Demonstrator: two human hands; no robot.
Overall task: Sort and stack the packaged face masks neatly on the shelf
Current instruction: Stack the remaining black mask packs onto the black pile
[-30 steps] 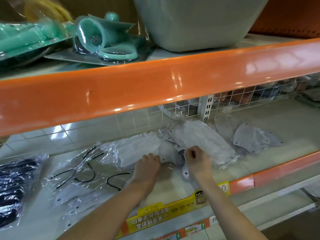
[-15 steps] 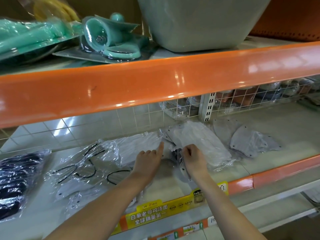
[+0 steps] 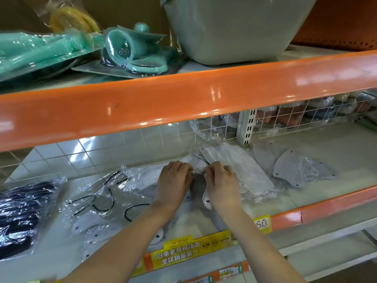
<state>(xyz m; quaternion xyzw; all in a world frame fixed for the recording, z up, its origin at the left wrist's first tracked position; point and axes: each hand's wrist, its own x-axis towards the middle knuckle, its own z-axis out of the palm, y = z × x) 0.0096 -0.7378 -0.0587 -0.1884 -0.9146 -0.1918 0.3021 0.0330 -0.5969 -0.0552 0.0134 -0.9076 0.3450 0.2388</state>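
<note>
Packaged face masks lie spread across the pale shelf [image 3: 334,152]. My left hand [image 3: 173,180] and my right hand [image 3: 221,181] are side by side at the shelf's middle, fingers curled down onto a clear-wrapped white mask packet [image 3: 199,166] between them. A larger white mask pack [image 3: 240,166] lies just right of my right hand. Grey masks [image 3: 295,170] sit further right. White masks with black ear loops in clear wrap [image 3: 102,201] lie left of my left hand. A dark mask pack [image 3: 22,213] is at the far left.
An orange shelf beam [image 3: 183,99] hangs overhead, limiting headroom. A white wire grid [image 3: 214,129] backs the shelf with an upright post [image 3: 246,127]. Teal packaged goods [image 3: 132,52] and a grey tub [image 3: 234,27] stand on the upper shelf. A yellow price label [image 3: 183,252] runs along the front edge.
My left hand has moved right and forward to meet my right hand, and its fingers have curled. Both hands now hold the same packet at the middle.
</note>
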